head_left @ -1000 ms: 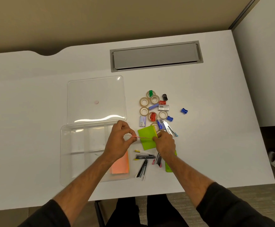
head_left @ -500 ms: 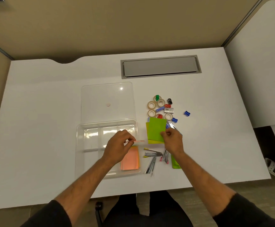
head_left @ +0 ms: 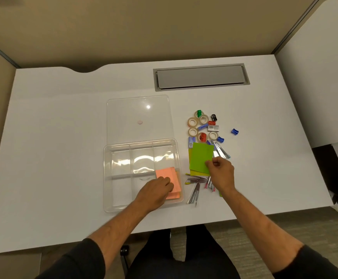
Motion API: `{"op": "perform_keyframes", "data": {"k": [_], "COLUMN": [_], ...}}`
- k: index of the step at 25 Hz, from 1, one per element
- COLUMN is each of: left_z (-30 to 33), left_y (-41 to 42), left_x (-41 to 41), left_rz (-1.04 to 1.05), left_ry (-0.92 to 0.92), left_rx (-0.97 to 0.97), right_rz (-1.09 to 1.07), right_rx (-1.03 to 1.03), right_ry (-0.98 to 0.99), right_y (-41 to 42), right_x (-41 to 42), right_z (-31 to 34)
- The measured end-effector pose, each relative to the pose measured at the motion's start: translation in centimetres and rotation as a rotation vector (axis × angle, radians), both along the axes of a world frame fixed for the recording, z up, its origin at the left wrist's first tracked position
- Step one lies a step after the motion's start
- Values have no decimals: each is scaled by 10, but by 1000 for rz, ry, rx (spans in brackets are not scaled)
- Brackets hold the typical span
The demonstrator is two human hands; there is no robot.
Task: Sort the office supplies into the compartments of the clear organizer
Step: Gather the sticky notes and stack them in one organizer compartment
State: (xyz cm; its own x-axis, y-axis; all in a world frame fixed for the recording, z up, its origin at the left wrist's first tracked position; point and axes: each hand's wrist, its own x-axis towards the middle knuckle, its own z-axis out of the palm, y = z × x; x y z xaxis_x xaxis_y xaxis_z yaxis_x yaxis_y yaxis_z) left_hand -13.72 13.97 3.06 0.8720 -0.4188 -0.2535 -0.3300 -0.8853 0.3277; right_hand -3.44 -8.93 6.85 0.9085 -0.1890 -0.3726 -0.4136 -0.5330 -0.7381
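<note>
The clear organizer [head_left: 111, 178] sits on the white desk with its dividers visible. My left hand [head_left: 156, 193] is down in its near right compartment, fingers on a stack of orange sticky notes [head_left: 167, 176]. My right hand [head_left: 221, 173] pinches the lower right corner of a green sticky note pad [head_left: 200, 157], which lies over a yellow pad [head_left: 195, 173]. Beyond the pads lie several tape rolls [head_left: 192, 122], sharpeners and staple boxes [head_left: 213, 128]. Metal staple removers [head_left: 195, 190] lie between the organizer and my right wrist.
The organizer's clear lid [head_left: 140, 117] lies flat just behind it. A blue sharpener [head_left: 234, 131] sits apart to the right. A grey cable hatch [head_left: 201, 76] is set into the desk's far side. A partition wall [head_left: 315, 87] borders the desk on the right.
My left hand has carried an orange note from beside the green pad down into the organizer's near right compartment. My right hand stays on the green pad. The camera pulled back.
</note>
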Motion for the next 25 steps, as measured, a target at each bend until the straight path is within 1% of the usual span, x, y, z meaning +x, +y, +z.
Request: {"op": "perform_keyframes", "data": {"k": [3,8,10,11,12,13,14,16,17,18,19,21,25], "left_z": [-10,-19,-20,-19,-17,-14,-11,-2,2,6,9,11,9], "left_y": [6,12,12,13,14,14,14,15,16,17,18,23,34], "left_x": [-10,-12,-7,-5,-3,-1,0,3,6,9,11,10,4], "left_rz": [-46,-57,-43,0,84,212,387,777,915,988,1015,1041,1098], "left_ry": [11,84,177,253,320,357,371,418,484,542,574,586,536], "left_rx": [-2,1,-39,-91,-173,-283,-428,-787,-943,-1043,-1090,-1123,-1090], "right_rz": [2,18,29,36,42,50,60,85,98,113,128,148,157], "right_rx": [7,57,72,84,107,138,170,220,239,255,266,282,330], "right_ry": [-13,-5,4,16,36,63,93,149,174,193,206,226,276], "right_y": [7,17,20,21,22,23,25,32,37,43,49,57,58], "right_x": [-6,-11,-12,-13,-14,-16,-18,-24,-28,-32,-36,-42,-48], "right_z": [4,8,9,10,10,10,9,7,5,3,1,-3,-7]}}
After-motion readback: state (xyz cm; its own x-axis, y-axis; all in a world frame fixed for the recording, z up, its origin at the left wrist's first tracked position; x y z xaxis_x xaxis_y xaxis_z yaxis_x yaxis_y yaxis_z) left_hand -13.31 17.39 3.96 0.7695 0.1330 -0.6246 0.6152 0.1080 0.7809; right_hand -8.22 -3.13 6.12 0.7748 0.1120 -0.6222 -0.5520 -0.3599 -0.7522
